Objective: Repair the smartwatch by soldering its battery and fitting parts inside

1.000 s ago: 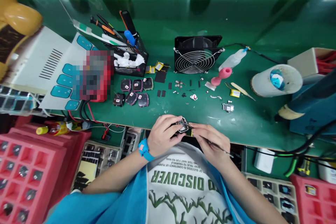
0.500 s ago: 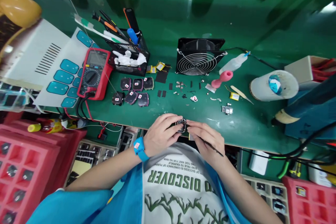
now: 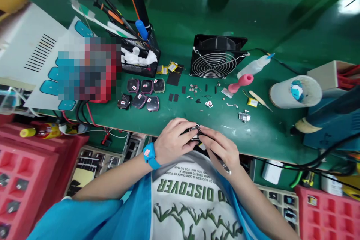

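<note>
My left hand (image 3: pixel 174 140), with a blue band at the wrist, is closed on a small dark device (image 3: pixel 194 133) at the table's front edge. My right hand (image 3: pixel 222 148) is closed around a thin dark tool (image 3: pixel 224 165), whose rear end sticks out below the palm; its tip meets the device but is hidden by the fingers. A small yellow and white piece (image 3: pixel 201 146) shows just under the device. Beyond my hands, several dark watch-like cases (image 3: pixel 152 103) lie at the left, and small loose parts (image 3: pixel 208 104) are spread over the green table (image 3: pixel 135 120).
A black fan (image 3: pixel 213 63) stands at the back middle. Left of it is a mesh tool holder (image 3: pixel 153 47). At the right are a pink-based bottle (image 3: pixel 242 82), a white cup (image 3: pixel 295 92) and a metal-backed module (image 3: pixel 244 116). Pink foam trays (image 3: pixel 33 157) sit below left.
The view has shifted slightly. The tool in my right hand has turned and now shows a broader, shinier rear end. Both hands remain at the device.
</note>
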Motion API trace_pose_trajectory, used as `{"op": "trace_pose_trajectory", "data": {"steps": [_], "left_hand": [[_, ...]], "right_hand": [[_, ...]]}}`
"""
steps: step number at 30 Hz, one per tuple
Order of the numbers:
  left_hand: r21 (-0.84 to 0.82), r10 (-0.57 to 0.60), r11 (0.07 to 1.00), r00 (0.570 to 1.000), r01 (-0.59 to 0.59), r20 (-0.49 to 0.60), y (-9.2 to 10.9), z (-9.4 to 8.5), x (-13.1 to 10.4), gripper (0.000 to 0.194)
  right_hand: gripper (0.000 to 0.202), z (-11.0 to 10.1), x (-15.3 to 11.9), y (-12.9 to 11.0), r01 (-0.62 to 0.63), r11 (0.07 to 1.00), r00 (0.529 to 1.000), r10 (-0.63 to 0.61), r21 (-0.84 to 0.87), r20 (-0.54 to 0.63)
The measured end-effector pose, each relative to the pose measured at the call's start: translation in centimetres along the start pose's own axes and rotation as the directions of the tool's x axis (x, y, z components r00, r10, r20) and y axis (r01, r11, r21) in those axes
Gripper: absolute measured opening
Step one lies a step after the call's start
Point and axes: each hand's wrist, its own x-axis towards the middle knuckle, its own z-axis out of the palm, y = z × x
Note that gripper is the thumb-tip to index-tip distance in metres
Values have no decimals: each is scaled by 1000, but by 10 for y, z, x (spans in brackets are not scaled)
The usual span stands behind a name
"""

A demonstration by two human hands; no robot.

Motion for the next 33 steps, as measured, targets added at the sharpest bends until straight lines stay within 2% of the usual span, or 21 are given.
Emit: {"op": "trace_pose_trajectory", "data": {"steps": [4, 10, 16, 24, 27, 33], "left_hand": [[3, 15, 1000, 999, -14, -30, 1, 0, 3, 16], [23, 17, 1000, 1000, -17, -3, -1, 0, 2, 18], [43, 47, 998, 999, -46, -16, -1, 0, 4, 15], [36, 54, 998, 998, -54, -15, -2, 0, 3, 15], [37, 52, 998, 998, -51, -27, -2, 1, 3, 14], [43, 61, 997, 997, -59, -47, -1, 1, 3, 14]], "right_hand": [[28, -1, 1, 1, 52, 998, 998, -51, -33, 34], [28, -3, 3, 1, 146, 981, 989, -141, -124, 45], [26, -4, 4, 3, 201, 972, 979, -196, -123, 59], [25, -12, 10, 3, 118, 990, 987, -109, -72, 118], [25, -14, 13, 2, 132, 989, 984, -122, -73, 134], [27, -7, 5, 6, 175, 980, 983, -168, -91, 80]]}}
